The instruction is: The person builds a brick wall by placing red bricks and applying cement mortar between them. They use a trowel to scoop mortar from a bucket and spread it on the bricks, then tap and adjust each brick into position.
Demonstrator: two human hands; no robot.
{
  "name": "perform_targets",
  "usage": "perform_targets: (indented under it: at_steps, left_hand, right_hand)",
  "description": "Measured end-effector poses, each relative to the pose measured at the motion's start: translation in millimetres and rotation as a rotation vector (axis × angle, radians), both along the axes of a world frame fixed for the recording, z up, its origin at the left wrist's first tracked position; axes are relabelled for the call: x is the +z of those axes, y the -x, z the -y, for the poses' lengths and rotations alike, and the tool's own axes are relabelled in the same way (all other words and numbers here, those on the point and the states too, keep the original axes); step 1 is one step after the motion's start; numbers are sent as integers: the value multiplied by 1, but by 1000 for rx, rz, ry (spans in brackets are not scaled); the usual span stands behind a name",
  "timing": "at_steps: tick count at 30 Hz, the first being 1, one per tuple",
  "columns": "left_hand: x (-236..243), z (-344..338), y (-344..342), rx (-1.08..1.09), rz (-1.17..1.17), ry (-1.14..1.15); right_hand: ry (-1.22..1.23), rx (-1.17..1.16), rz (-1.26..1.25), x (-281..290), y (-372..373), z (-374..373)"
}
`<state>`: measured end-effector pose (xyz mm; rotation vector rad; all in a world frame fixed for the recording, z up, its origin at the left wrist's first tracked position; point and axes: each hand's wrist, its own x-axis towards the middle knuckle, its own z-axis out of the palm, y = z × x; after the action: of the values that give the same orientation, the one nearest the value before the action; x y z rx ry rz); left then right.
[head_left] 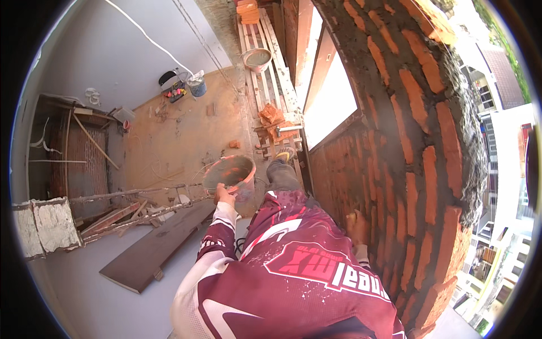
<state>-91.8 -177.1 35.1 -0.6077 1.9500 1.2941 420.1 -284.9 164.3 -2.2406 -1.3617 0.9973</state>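
Mortar bucket (230, 174), a battered round pail smeared grey and orange, sits at centre frame, where I see the left hand (223, 196) closed on its near rim, holding it up level beside the body, presumably so the mix stays within reach of the wall. The right hand (357, 225) presses against the curved brick wall (418, 141) at lower right, seemingly for balance on this high perch; whether its fingers are spread I cannot tell. Below, a plank scaffold walkway (270, 73) runs up the frame, carrying a second mortar pan (257, 59) and loose broken bricks (272, 120) close to the work.
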Motion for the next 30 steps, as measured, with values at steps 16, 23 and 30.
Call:
perform_targets:
  at_steps: [16, 23, 30]
  left_hand:
    - [-11, -192, 186, 478, -198, -426]
    - [30, -304, 216, 0, -26, -310]
    - [3, -373, 101, -689, 135, -49]
  right_hand:
    - [185, 250, -84, -67, 19, -196]
    - [114, 149, -25, -86, 43, -292]
    - [232, 28, -40, -135, 60, -268]
